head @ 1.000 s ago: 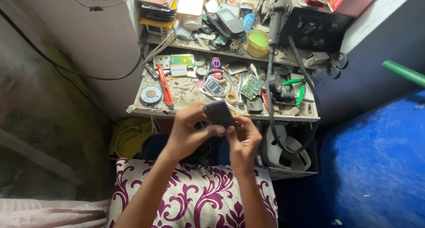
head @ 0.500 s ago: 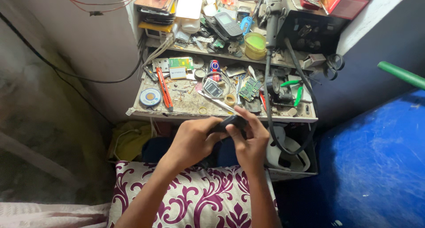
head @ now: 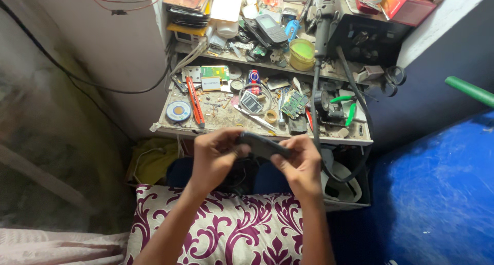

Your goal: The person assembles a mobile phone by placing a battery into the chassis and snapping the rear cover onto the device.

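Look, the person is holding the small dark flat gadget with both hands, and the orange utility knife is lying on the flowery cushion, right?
Not quite. Both the left hand and the right hand do grip the small dark flat gadget, but the orange utility knife lies on the cluttered workbench, beside a round blue solder spool, not on the flowery cushion. The head view shows it.

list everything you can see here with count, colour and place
flat dark phone-like device: 1, dark grey, held between both hands below the bench edge
cluttered wooden workbench: 1, dusty brown, above the hands
orange-handled utility knife: 1, orange, left on bench
round solder reel: 1, blue and white, far left on bench
green circuit board: 1, green, bench centre-right
green-handled pliers: 1, green, right on bench
round yellow-green tub: 1, upper shelf
patterned cushion: 1, maroon and white, on lap
left hand: grips device
right hand: grips device
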